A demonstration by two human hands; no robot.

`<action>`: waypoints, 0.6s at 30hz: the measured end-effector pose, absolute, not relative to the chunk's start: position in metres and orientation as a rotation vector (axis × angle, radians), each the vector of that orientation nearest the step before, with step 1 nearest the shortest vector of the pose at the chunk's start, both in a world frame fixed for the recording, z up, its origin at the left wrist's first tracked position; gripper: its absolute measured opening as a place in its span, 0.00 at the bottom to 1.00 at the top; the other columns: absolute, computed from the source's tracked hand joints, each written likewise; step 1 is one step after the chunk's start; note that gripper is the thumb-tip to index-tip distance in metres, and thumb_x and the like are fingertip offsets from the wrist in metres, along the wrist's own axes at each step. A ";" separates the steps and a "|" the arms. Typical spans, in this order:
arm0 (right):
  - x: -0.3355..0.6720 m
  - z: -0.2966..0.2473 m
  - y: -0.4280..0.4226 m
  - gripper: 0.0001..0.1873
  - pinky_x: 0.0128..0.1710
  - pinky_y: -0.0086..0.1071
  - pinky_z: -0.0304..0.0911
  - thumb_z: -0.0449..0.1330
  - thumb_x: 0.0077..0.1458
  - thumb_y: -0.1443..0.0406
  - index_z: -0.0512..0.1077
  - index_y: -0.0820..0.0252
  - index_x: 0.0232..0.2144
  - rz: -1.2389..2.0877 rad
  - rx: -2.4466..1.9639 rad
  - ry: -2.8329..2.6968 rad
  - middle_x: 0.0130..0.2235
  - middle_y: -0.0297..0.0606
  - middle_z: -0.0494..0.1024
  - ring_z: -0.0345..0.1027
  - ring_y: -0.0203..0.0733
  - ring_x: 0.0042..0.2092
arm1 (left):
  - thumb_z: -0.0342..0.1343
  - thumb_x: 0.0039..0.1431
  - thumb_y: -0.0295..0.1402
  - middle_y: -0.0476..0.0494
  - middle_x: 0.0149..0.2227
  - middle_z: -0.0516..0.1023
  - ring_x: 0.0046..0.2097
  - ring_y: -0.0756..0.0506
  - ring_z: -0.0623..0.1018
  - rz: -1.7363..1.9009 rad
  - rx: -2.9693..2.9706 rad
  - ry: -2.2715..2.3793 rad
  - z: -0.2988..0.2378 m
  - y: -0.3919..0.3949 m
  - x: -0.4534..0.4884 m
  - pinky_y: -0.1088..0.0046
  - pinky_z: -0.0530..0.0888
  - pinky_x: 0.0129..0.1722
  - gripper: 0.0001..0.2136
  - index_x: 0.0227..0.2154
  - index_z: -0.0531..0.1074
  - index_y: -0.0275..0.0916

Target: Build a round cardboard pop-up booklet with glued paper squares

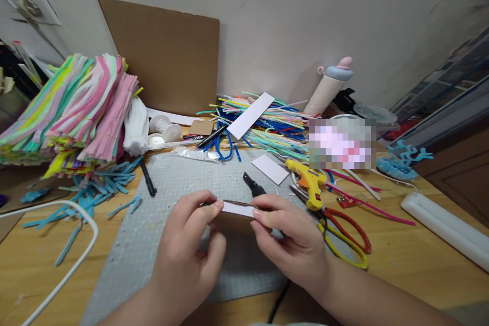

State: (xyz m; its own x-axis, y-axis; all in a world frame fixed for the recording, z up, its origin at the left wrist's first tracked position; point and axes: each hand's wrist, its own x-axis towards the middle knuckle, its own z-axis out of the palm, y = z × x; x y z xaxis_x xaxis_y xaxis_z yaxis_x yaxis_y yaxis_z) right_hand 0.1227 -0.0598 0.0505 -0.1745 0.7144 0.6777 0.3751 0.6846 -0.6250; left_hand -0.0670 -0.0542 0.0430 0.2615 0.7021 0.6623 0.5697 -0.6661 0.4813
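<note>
My left hand (191, 237) and my right hand (290, 237) pinch the two ends of a small cardboard piece (237, 209), which shows a white strip along its top and brown below. It is held above the grey cutting mat (130, 244), and part of it is hidden by my fingers. Just behind my right hand lies a black craft knife (252, 183) with its blade showing. A white card (270, 168) rests on the mat beyond. To the right are a yellow glue gun (311, 181) and scissors (349, 239) with red and yellow handles.
Bundles of pipe cleaners (76, 107) stand at the left, with cut blue pieces (87, 193) before them. A brown cardboard sheet (168, 56) leans on the wall. A bottle (328, 86) stands at the back right, and a white power strip (446, 226) lies at the right edge.
</note>
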 end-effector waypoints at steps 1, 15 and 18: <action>0.124 0.049 -0.059 0.12 0.34 0.31 0.70 0.59 0.52 0.76 0.72 0.56 0.36 0.391 -0.856 -1.794 0.38 0.41 0.77 0.74 0.38 0.37 | 0.52 0.55 0.19 0.41 0.46 0.69 0.48 0.43 0.72 1.357 2.370 1.211 0.043 -0.053 -0.067 0.63 0.71 0.46 0.17 0.47 0.66 0.40; 0.165 0.042 -0.026 0.24 0.43 0.43 0.64 0.65 0.48 0.56 0.70 0.59 0.46 0.572 -1.930 -2.074 0.44 0.47 0.77 0.71 0.55 0.45 | 0.56 0.56 0.42 0.50 0.29 0.73 0.31 0.48 0.71 1.179 1.817 1.607 0.048 -0.026 -0.084 0.74 0.67 0.31 0.10 0.33 0.71 0.40; 0.160 0.036 -0.027 0.20 0.47 0.47 0.62 0.64 0.48 0.63 0.72 0.59 0.46 0.717 -1.819 -1.976 0.45 0.47 0.77 0.70 0.56 0.47 | 0.59 0.52 0.46 0.50 0.32 0.75 0.34 0.47 0.72 1.401 1.347 1.655 0.050 -0.020 -0.089 0.75 0.68 0.30 0.14 0.35 0.72 0.41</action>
State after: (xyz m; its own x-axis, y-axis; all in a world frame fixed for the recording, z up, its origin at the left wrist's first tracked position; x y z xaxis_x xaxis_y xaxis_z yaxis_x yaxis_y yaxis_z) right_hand 0.1605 -0.0270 0.0364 -0.1069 0.9915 -0.0749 0.8089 0.0429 -0.5864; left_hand -0.0887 -0.0197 0.0497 -0.3215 0.9315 0.1700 0.3214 -0.0616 0.9449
